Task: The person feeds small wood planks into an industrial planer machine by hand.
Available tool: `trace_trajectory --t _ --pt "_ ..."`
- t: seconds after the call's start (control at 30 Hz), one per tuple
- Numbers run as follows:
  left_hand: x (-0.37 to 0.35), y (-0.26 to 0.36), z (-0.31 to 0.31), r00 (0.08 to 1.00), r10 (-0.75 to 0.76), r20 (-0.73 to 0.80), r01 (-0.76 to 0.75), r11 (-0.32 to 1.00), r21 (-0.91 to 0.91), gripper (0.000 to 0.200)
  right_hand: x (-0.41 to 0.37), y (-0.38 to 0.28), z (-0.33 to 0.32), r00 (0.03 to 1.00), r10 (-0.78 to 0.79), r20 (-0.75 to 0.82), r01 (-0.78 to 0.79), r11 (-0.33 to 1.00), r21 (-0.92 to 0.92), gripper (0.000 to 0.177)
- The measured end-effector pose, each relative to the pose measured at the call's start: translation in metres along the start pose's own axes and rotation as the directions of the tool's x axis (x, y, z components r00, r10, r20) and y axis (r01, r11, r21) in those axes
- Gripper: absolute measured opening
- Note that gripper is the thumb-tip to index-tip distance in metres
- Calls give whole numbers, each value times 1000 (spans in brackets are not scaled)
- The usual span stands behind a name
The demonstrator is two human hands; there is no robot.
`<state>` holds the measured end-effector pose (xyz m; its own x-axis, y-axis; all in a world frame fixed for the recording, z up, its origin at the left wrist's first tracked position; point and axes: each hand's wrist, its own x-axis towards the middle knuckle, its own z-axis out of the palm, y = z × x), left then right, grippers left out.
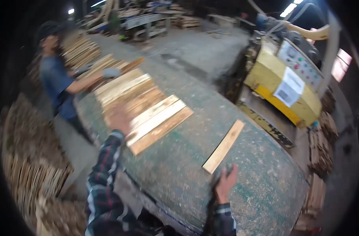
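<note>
Several wooden boards lie side by side on the green worn table. My left hand, blurred by motion, is over the left ends of the nearer boards; its fingers are smeared. One separate narrow board lies at an angle on the table, to the right of the row. My right hand is just below the near end of that board, with fingers apart and nothing in it.
Across the table at the left stands a co-worker with gloved hands near more boards. A yellow machine with a control panel stands at the right. Stacked wood fills the lower left.
</note>
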<state>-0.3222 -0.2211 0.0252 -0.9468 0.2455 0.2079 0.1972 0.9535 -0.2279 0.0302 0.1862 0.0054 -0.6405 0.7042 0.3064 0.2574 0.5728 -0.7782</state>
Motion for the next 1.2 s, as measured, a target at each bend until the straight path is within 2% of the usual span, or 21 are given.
trace_trajectory --t 0.03,0.07,0.1,0.13,0.17,0.2,0.27,0.33,0.53,0.67,0.7,0.77,0.8,0.87,0.9,1.0,1.1,1.2 --pt "13 -18 4 981 -191 -31 183 970 -162 68 9 -1 28 1000 13 24 -11 995 -101 70" --pt "33 -31 -23 973 -146 179 139 989 52 70 19 -7 53 999 37 32 -30 980 -199 72" --pt "41 -40 -57 940 -262 219 298 943 -148 70 26 -18 68 993 77 92 -49 960 -277 73" --pt "63 -61 -9 934 -335 127 353 922 -157 70 29 -33 78 992 89 89 -50 927 -371 73" --pt "81 -81 28 944 -322 77 330 932 -152 71 32 -47 85 989 102 106 -42 888 -458 72" --pt "98 -93 52 946 -323 34 324 936 -138 71 33 -48 88 992 83 91 -39 913 -405 72" --pt "110 -93 51 944 -303 133 323 931 -170 70 20 -41 86 995 40 97 -9 954 -300 73" --pt "110 -85 60 940 -251 231 307 919 -249 69 -6 -46 76 985 38 170 17 949 -314 71" --pt "85 -72 43 935 -246 253 327 875 -356 66 -77 -105 75 958 153 241 -60 933 -355 66" --pt "67 -48 40 945 -273 179 324 849 -418 65 -80 -125 81 952 182 245 -105 949 -296 62" --pt "61 -38 44 948 -284 142 318 848 -425 64 -83 -118 86 967 27 254 75 921 -383 56" --pt "50 -17 47 951 -301 63 297 844 -446 64 -94 -94 89 909 -269 317 406 741 -534 45" --pt "44 -6 47 953 -304 17 278 845 -458 64 -89 -147 95 981 -44 187 121 897 -426 40" --pt "36 15 41 952 -305 -31 253 839 -482 65 -93 -107 100 981 -166 98 192 891 -412 28" --pt "30 24 34 959 -281 30 257 826 -501 66 -96 -92 100 973 -223 53 225 885 -407 24" --pt "15 52 8 963 -211 171 270 794 -545 68 -94 -110 98 974 172 146 -141 970 -197 65" --pt "-2 89 -4 969 -225 104 246 812 -530 66 -96 -118 89 963 255 92 -214 923 -319 69" --pt "-15 116 -31 967 -131 218 231 812 -536 71 -94 -88 57 959 263 106 -200 892 -405 74"
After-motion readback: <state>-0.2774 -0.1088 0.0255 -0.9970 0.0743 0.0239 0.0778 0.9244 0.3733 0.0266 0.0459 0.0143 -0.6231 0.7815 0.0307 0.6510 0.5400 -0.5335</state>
